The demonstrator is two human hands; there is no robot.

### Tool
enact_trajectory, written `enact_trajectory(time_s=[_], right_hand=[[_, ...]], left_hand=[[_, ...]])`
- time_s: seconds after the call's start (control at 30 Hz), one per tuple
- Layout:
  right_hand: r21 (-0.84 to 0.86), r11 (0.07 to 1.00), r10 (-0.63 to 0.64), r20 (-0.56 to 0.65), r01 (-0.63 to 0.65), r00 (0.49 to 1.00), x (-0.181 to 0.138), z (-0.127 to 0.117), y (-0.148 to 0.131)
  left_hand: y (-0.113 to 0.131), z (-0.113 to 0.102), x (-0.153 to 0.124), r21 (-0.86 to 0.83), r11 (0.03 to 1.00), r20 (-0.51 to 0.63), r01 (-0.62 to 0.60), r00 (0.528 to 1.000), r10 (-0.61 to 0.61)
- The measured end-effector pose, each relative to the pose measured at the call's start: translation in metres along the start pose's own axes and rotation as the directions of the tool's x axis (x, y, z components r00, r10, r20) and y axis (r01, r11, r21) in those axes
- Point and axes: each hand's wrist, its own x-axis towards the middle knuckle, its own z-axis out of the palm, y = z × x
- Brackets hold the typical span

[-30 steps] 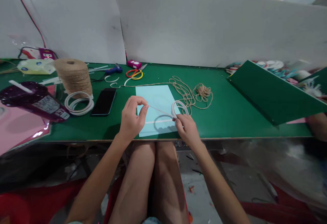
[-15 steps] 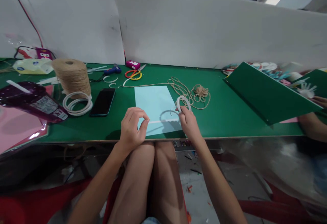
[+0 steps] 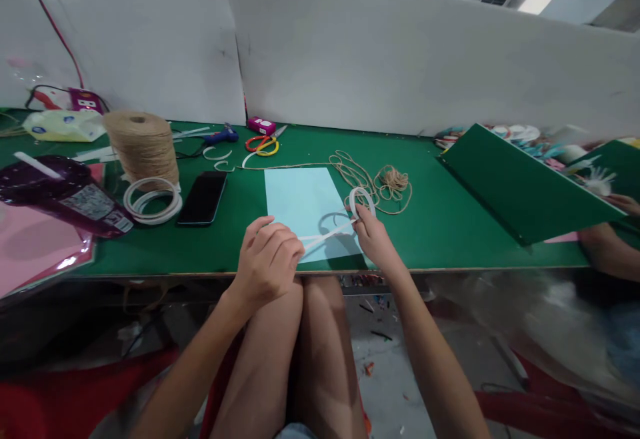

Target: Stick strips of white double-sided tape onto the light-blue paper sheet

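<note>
A light blue sheet of paper [image 3: 300, 195] lies on the green table in front of me. My right hand [image 3: 373, 237] grips a roll of white tape [image 3: 362, 193] over the sheet's right edge. From the roll a narrow strip of tape [image 3: 333, 231] runs slanting down to my left hand [image 3: 270, 259]. The left fingers are closed on the strip's end at the sheet's lower left, hiding that end. Part of another white strip shows flat on the paper near the left fingertips.
Loose twine [image 3: 393, 182] lies behind the roll, scissors [image 3: 263, 145] farther back. At left are a phone [image 3: 203, 199], white tape rolls [image 3: 150, 209], a twine spool [image 3: 143, 149] and a purple cup [image 3: 65, 195]. A green board [image 3: 525, 182] stands tilted at right, near another person's arm.
My left hand has turned over and moved slightly right. A strip of tape now stretches between it and the roll. The right hand has shifted slightly right with the roll.
</note>
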Motion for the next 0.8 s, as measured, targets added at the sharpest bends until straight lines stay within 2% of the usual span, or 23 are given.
enact_trajectory(time_s=[0.17, 0.3, 0.37, 0.47, 0.57, 0.63, 0.73, 0.8], right_hand=[[0.109, 0.993, 0.053, -0.032, -0.049, 0.998, 0.009, -0.001, 0.003], [0.118, 0.99, 0.092, -0.076, -0.083, 0.993, 0.014, -0.009, 0.019], [0.025, 0.997, 0.082, -0.087, -0.08, 0.993, 0.015, -0.016, 0.029], [-0.196, 0.98, 0.015, -0.02, -0.018, 1.0, 0.019, -0.021, 0.044], [-0.498, 0.867, 0.026, -0.006, -0.025, 1.0, 0.028, -0.019, 0.058], [-0.633, 0.772, 0.055, -0.024, -0.058, 0.998, 0.037, -0.018, 0.066], [-0.683, 0.725, 0.046, -0.08, -0.089, 0.996, 0.045, -0.014, 0.069], [-0.669, 0.743, -0.038, -0.046, -0.002, 0.998, 0.047, -0.009, 0.066]], left_hand=[[0.004, 0.0, -0.003, 0.073, 0.996, -0.031, -0.052, 0.998, 0.055], [-0.006, -0.008, -0.005, 0.077, 0.997, -0.099, 0.015, 0.995, -0.008], [-0.014, -0.013, -0.003, 0.083, 0.994, -0.129, 0.076, 0.989, -0.065], [-0.024, -0.017, 0.002, 0.057, 0.989, -0.125, 0.137, 0.984, -0.129], [-0.03, -0.017, 0.005, 0.028, 0.976, -0.145, 0.217, 0.967, -0.211], [-0.033, -0.017, 0.005, 0.015, 0.964, -0.132, 0.266, 0.956, -0.262], [-0.038, -0.019, 0.002, 0.002, 0.939, -0.092, 0.344, 0.935, -0.342], [-0.041, -0.019, 0.002, 0.0, 0.92, -0.079, 0.391, 0.917, -0.39]])
